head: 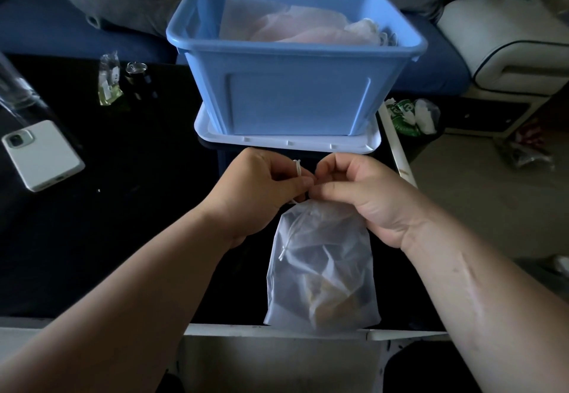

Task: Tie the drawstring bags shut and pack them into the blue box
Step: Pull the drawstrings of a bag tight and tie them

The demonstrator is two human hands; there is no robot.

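- Dim living room, dark glass-topped table (123, 238) with a sofa behind it: a person stands over a half-finished packing job.
- Both hands meet at the neck of a translucent drawstring bag (321, 272) lying flat on the table, its mouth toward twelve o'clock, its base at the near edge at six.
- Left hand (261, 189) is pinched shut on the white drawstring (296, 167), a loop of which pokes up above its fingers; right hand (363, 192) is closed tight on the cord at the gathered mouth.
- A second cord end with a small knot (282, 252) lies loose across the bag's upper left.
- At twelve o'clock of the hands stands the blue box (295, 96), seated on its white lid (286, 143), with pale filled bags (295, 27) already inside.
- At nine o'clock lies a white phone (43, 155); at ten to eleven, a small clear packet (109, 79) and a dark bottle (137, 79).
- Risk, as it looks from here: the cord is thin and slick, so a loop could slip from the pinch and leave a loose knot.
- Pulling hard toward twelve could drag the light bag into the lid.
- The bag's base overhangs the near edge slightly; a tug toward six might tip it off.
- The box looks well filled on its right side, so this bag may sit high.
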